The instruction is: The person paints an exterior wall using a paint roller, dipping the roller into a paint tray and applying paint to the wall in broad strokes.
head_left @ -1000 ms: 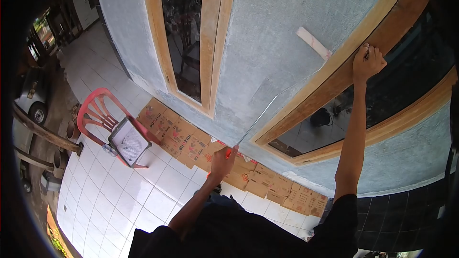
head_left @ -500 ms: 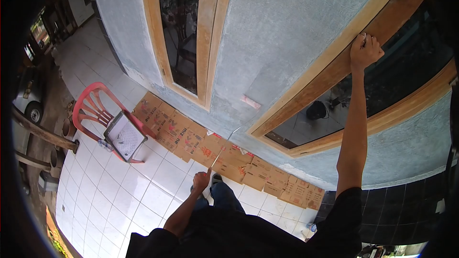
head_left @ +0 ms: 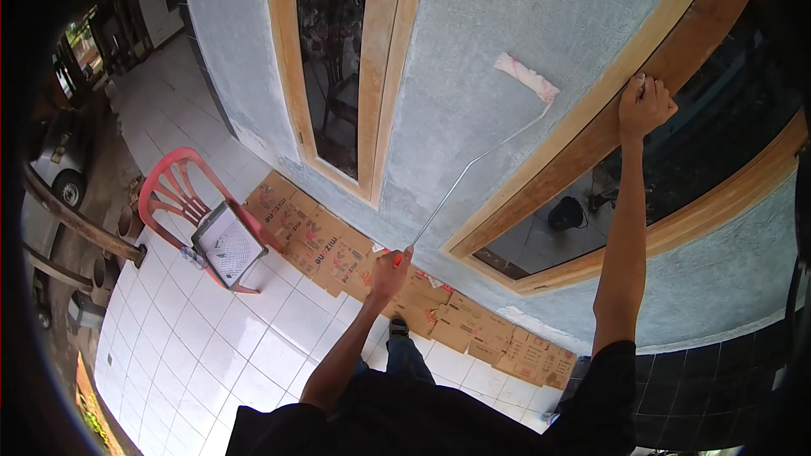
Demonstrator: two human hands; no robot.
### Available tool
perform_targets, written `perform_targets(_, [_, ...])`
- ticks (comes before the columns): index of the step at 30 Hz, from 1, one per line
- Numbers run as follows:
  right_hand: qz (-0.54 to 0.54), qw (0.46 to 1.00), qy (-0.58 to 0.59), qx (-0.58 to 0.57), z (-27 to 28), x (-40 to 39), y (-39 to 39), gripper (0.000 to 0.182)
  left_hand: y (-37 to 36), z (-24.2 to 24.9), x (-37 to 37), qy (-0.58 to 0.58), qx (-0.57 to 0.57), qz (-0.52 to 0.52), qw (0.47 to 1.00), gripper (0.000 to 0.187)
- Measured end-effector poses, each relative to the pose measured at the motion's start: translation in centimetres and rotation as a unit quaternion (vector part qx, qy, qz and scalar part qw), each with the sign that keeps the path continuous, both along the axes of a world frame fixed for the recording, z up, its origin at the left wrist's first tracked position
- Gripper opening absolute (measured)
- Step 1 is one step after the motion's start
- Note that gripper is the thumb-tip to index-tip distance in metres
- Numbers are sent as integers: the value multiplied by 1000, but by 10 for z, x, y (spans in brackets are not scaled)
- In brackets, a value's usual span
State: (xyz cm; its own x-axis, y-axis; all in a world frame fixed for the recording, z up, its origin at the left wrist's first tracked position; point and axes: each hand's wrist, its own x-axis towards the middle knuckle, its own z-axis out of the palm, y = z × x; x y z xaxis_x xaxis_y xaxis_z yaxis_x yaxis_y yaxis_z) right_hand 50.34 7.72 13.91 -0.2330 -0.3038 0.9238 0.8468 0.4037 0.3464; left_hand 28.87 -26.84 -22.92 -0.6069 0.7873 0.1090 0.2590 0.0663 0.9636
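Note:
My left hand (head_left: pixel 390 274) is closed around the red handle of a paint roller, low in front of my body. From it a long bent wire frame runs up and right to the fluffy white and pink roller sleeve (head_left: pixel 528 78), which lies against the grey wall (head_left: pixel 473 25) between two wooden frames. My right hand (head_left: pixel 645 107) has its fingers curled at the edge of the brown wooden window frame (head_left: pixel 688 29), with the arm stretched upward.
A red plastic chair (head_left: pixel 182 177) at the left holds a paint tray (head_left: pixel 228 245). Flattened cardboard (head_left: pixel 317 241) lies along the wall's foot over white tiles (head_left: pixel 211 338). A dark bucket (head_left: pixel 566 214) shows in the window glass. Wooden rails and a vehicle are far left.
The roller sleeve has moved up and right along the wall. My left hand has risen and moved right with the handle. My right hand stays at the frame.

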Motion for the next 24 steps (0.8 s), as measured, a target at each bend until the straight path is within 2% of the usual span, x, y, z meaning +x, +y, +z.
perform_targets(2, [2,1000,5,5,0,-1,1,7,11,8,-4,12,17,2,1000,48])
perform_targets(5, [6,1000,7,-6,-1,-1,-2,6,16,-6,-6,43,-9,-11,999,48])
perform_targets(7, [15,1000,6,-5,-1,-2,-3,6,-10,-39,-2,5,-55,-35,998,49])
perform_targets(9, [8,1000,9,-11,-2,0,-2,7,-41,-100,-1,10,-70,-43,997,52])
perform_targets(11, [1,1000,11,-20,-4,0,-2,7,-77,-135,-3,41,-193,-26,980,56])
perform_targets(13, [20,999,11,-23,-3,-1,-4,8,-107,-181,-9,63,-216,-8,974,60])
perform_targets(16, [11,1000,10,-27,-2,-2,-7,8,-114,-177,-17,29,-254,-1,967,59])
perform_targets(17, [11,1000,12,-22,-2,-2,-7,8,-109,-170,-18,26,-224,7,974,53])
perform_targets(18, [16,1000,11,-22,-1,-3,-7,8,-101,-154,-17,28,-218,7,975,53])
perform_targets(21, [19,1000,17,-17,-2,-5,-8,7,-64,-108,-17,1,-76,-23,997,50])
perform_targets(22, [17,1000,17,-17,-2,-5,-9,7,-48,-95,-16,4,-70,-23,997,50])
perform_targets(24, [19,1000,18,-10,0,-7,-11,7,-16,-37,-14,-48,-26,-7,998,48])
